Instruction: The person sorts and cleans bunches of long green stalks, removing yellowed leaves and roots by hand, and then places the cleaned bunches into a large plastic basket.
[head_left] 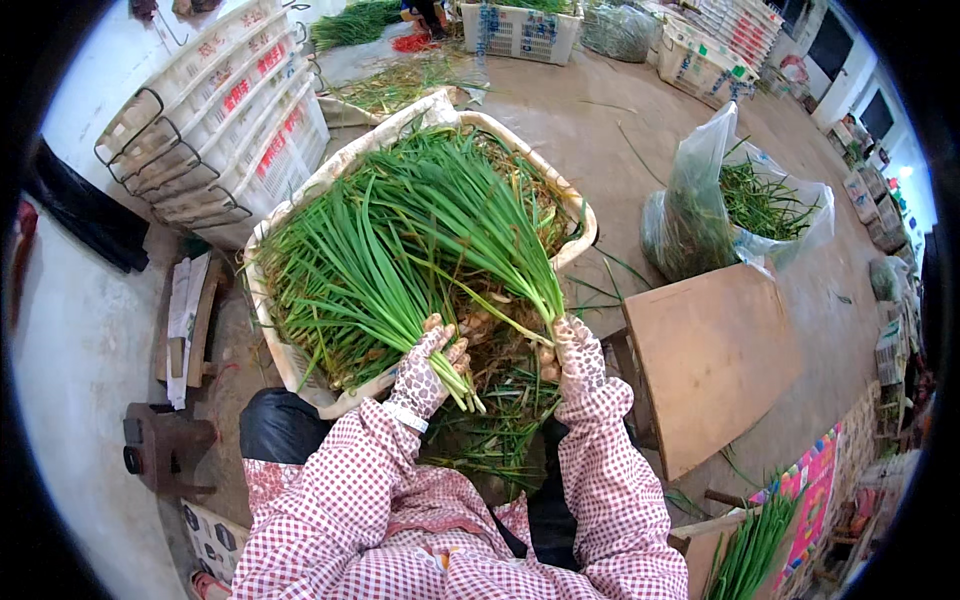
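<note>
Both my hands wear spotted gloves over a large white crate (588, 232) heaped with green chives and dry, yellowed leaves. My left hand (425, 375) is closed around the pale stem ends of a bunch of chives (365, 275), whose leaves fan away to the far left. In my right hand (575, 358), fingers and thumb grip the lower stems of a second bunch (500, 225), its leaves spreading across the heap. The palms are partly hidden. Loose leaf scraps (490, 430) lie below, between my forearms.
Nested white crates (235, 120) stand at the far left. On my right are a brown board (715, 365) and a clear plastic bag (690, 190) of greens. More chives (755, 550) lie at lower right. A small dark stool (165, 445) stands at left.
</note>
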